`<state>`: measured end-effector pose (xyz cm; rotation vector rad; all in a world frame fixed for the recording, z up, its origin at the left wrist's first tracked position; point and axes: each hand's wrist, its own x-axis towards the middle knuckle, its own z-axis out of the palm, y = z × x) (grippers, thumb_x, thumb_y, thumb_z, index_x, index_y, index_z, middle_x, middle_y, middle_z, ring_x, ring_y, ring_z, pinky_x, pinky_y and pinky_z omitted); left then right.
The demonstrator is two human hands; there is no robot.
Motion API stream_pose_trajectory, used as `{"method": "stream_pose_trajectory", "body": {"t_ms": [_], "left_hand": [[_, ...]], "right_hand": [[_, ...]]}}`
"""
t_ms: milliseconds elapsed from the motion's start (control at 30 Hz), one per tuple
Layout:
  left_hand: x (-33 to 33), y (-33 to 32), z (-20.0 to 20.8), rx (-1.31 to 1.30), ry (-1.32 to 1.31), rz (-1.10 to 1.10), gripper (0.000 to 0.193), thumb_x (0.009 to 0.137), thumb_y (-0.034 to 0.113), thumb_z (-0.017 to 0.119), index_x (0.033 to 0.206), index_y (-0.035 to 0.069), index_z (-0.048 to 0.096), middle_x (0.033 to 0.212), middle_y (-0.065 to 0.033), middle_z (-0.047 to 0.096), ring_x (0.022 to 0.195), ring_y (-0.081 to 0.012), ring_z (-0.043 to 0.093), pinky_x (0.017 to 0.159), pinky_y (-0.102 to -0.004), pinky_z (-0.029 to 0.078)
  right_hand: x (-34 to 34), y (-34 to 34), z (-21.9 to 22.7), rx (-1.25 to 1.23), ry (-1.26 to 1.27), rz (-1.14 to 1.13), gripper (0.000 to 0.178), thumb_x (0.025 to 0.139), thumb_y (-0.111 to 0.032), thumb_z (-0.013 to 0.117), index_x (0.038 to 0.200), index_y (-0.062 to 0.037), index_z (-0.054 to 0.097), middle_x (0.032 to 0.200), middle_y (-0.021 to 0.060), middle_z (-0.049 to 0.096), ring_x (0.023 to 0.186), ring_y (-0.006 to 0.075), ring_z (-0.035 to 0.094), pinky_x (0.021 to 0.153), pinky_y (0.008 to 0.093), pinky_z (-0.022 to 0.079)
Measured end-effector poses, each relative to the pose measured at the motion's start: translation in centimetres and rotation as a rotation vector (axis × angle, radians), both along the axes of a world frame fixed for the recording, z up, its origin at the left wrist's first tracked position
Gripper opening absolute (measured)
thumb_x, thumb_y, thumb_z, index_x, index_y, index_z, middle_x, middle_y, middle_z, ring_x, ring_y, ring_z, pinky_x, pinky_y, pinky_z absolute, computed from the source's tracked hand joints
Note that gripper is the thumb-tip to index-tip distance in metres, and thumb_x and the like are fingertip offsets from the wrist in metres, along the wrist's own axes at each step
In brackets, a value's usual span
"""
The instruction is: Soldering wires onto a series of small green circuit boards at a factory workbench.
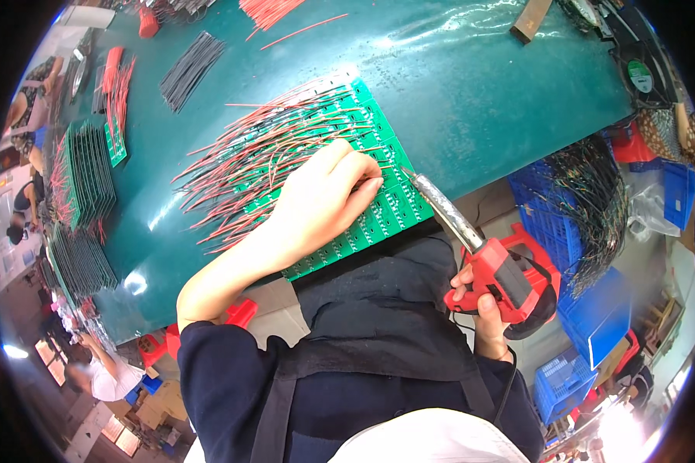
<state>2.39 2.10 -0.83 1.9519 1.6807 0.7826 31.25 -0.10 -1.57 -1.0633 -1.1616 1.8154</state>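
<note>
A green circuit board panel [404,202] lies at the near edge of the table, its rows of small boards carrying many red and black wires [239,158] that fan out to the left. My left hand [320,197] rests over the panel, thumb and forefinger pinched on a thin wire near the right rows; the grip itself is mostly hidden. In my right hand [486,320] is a red and black soldering gun [510,282]. Its metal barrel slants up and left, with the tip at the panel's right edge, just right of my left fingertips.
On the green table [502,108] lie black wires [191,71], red wires [270,11] and a wooden block [530,21]. Stacked circuit boards [89,177] stand at the left. Blue crates [567,382] and a bundle of dark wires [587,201] are at the right, below table level. Other people sit far left.
</note>
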Motion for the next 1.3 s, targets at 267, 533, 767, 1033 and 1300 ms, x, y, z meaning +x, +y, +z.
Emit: {"method": "stream_pose_trajectory", "body": {"t_ms": [267,533,767,1033,1300], "left_hand": [[0.6,0.4,-0.8,0.078,0.078,0.022,0.011,0.08,0.011,0.068,0.084,0.008,0.058,0.076,-0.0065,0.051,0.071,-0.0226,0.058,0.061,-0.0336,0.049],[0.5,0.5,-1.1,0.087,0.102,0.027,0.011,0.08,0.012,0.068,0.084,0.009,0.058,0.076,-0.0054,0.052,0.071,-0.0218,0.058,0.059,-0.0332,0.05],[0.5,0.4,-1.2,0.085,0.091,0.028,0.012,0.079,0.012,0.069,0.084,0.009,0.059,0.076,-0.005,0.052,0.071,-0.0213,0.059,0.059,-0.033,0.05],[0.3,0.5,-1.5,0.135,0.11,0.024,0.012,0.078,0.011,0.069,0.083,0.008,0.058,0.075,-0.0051,0.052,0.069,-0.021,0.059,0.057,-0.0327,0.05],[0.6,0.6,-1.5,0.174,0.089,0.038,0.011,0.077,0.007,0.071,0.083,0.008,0.063,0.076,-0.0054,0.057,0.067,-0.0216,0.059,0.058,-0.032,0.049]], "right_hand": [[0.4,-0.4,-0.8,-0.012,-0.046,0.02,0.067,0.082,-0.033,0.069,0.125,0.0118,0.046,0.088,0.0144,0.066,0.069,0.0169,0.065,0.064,0.0281,0.054],[1.0,-0.8,-1.3,0.051,-0.152,0.04,0.067,0.081,-0.032,0.07,0.125,0.0117,0.046,0.085,0.0134,0.067,0.069,0.0163,0.066,0.063,0.027,0.054],[0.3,-0.5,-0.1,-0.063,-0.126,-0.018,0.06,0.08,-0.037,0.069,0.116,0.0088,0.053,0.086,0.0147,0.066,0.069,0.0173,0.065,0.064,0.028,0.053],[-3.1,5.8,-1.0,0.184,0.287,-0.19,0.054,0.084,-0.045,0.053,0.097,0.0075,0.051,0.084,0.0204,0.055,0.059,0.0206,0.054,0.048,0.0254,0.046],[-7.9,14.7,-2.7,-0.129,1.208,-0.044,0.053,0.095,-0.035,0.049,0.126,0.0064,0.037,0.1,0.0146,0.049,0.093,0.0226,0.046,0.059,0.0267,0.05]]}}
